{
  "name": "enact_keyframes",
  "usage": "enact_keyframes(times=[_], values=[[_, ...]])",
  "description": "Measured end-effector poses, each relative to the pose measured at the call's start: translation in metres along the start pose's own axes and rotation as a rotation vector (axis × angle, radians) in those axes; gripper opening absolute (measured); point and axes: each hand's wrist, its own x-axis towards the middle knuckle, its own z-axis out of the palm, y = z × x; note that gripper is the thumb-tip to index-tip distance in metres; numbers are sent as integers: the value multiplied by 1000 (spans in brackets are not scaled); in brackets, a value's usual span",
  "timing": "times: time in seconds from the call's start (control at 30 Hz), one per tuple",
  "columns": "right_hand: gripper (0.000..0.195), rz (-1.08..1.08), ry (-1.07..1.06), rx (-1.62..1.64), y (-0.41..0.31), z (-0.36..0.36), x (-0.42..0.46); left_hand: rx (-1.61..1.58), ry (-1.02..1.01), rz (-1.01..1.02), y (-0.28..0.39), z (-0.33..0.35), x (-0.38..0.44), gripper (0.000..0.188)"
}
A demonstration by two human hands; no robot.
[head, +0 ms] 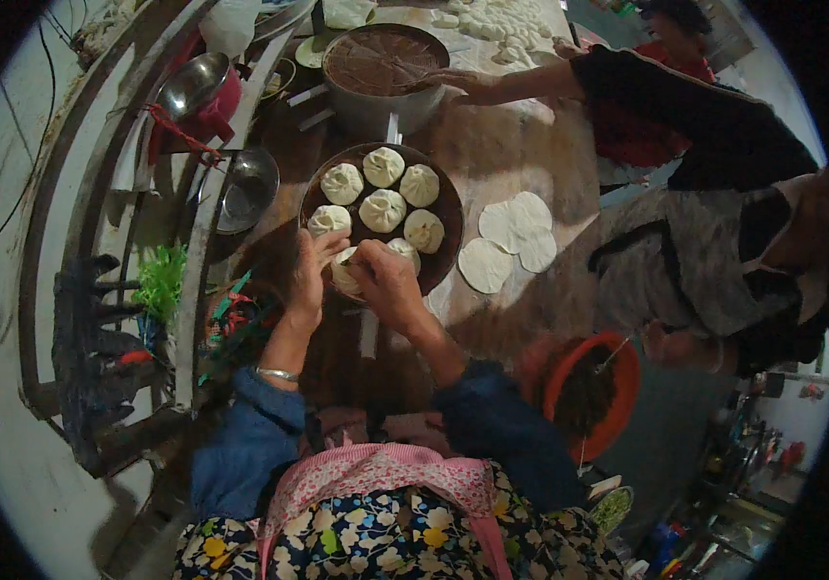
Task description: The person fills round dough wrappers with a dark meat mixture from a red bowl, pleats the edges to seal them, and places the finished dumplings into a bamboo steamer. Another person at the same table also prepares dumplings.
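Several pleated dough buns (382, 211) sit in a round dark-based steamer tray (452, 210) on the wooden table. At its near edge, my right hand (388, 279) pinches the top of a bun (344, 273), fingers closed on the dough. My left hand (311, 272) cups that bun's left side with its fingers extended. Part of the bun is hidden by my fingers. To the right of the tray, several flat round dough wrappers (485, 266) lie on the table, some overlapping.
Beyond the tray stands a metal pot (385, 109) with a woven brown top, touched by another person's hand (461, 81). Dough pieces (501, 25) lie at the far end. An orange basin (628, 391) with dark filling is at right. Metal bowls (248, 190) and a wooden rack (197, 312) stand left.
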Motion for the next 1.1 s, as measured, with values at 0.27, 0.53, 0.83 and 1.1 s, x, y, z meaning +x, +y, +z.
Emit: enact_keyframes(times=[0.27,0.53,0.83,1.1], values=[[10,20,-23,-179,33,32,11,90,33,-25,-17,-25,3,82],[26,95,-29,-257,38,24,4,122,47,37,-26,-19,3,65],[31,509,388,-296,144,-114,-94,502,17,142,-16,-4,-3,56],[21,492,410,-876,241,-119,-105,345,215,10,-32,-12,-20,50]])
